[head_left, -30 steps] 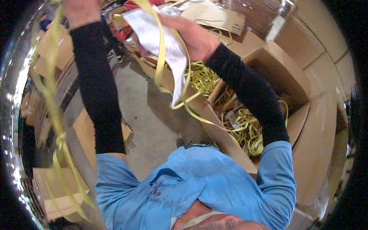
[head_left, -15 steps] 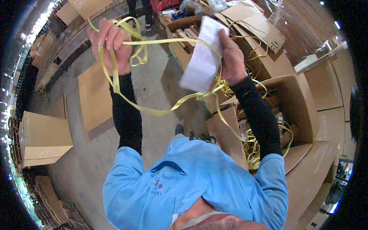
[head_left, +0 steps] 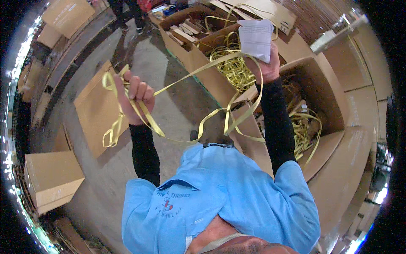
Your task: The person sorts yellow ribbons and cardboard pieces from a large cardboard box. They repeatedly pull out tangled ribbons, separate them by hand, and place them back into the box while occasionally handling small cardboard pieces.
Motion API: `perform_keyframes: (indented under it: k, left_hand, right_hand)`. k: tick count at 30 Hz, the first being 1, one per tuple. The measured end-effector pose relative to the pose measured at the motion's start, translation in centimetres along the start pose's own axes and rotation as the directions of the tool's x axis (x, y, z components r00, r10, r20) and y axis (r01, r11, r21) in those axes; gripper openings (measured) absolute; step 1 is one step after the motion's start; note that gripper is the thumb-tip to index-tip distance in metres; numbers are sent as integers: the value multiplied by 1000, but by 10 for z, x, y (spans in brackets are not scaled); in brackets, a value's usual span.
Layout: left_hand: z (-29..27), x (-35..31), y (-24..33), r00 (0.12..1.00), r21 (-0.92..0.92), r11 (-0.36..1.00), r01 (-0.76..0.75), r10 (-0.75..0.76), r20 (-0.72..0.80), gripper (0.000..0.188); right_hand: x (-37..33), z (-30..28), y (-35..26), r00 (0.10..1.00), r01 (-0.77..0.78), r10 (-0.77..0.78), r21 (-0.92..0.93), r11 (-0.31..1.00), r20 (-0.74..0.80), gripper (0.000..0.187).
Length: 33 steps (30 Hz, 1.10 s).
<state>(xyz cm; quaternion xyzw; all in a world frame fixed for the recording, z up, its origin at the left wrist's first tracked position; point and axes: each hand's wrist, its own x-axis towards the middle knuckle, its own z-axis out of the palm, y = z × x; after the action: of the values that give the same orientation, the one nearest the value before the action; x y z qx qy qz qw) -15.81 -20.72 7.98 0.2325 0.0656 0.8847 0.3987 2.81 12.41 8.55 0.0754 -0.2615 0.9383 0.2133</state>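
Observation:
My left hand (head_left: 134, 96) is closed around a bunch of yellow plastic strapping (head_left: 186, 122), which loops down below the fist and runs across to the right. My right hand (head_left: 265, 65) is raised over the cardboard boxes and grips a folded white paper (head_left: 256, 39) together with the same strapping. Both forearms wear black sleeves under a light blue shirt. The strap hangs slack between the two hands in front of my chest.
Open cardboard boxes (head_left: 325, 97) to the right hold tangled yellow strapping (head_left: 230, 67). A flat cardboard sheet (head_left: 95, 110) lies on the concrete floor at left, a closed box (head_left: 53, 180) sits lower left. Another person's legs (head_left: 124, 12) stand at the top.
The view has tilted so the hands sit lower in the picture. My left hand dropped and moved right with the strapping; my right hand shifted right over the boxes, still holding the paper.

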Motion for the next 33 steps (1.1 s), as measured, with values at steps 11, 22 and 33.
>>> perform_keyframes:
  k: [11,22,33]
  left_hand:
    - [-33,-22,154,972,506,853,-129,210,-108,30]
    - [-84,-15,247,990,519,849,-102,136,-27,48]
    - [15,8,418,897,884,442,-153,438,-64,35]
  right_hand:
    - [-244,26,-205,810,312,-564,-697,646,-160,54]
    - [-582,116,-364,-125,-623,-991,-781,50,36,77]
    - [-442,65,-210,537,-790,-840,-389,-473,-69,99]
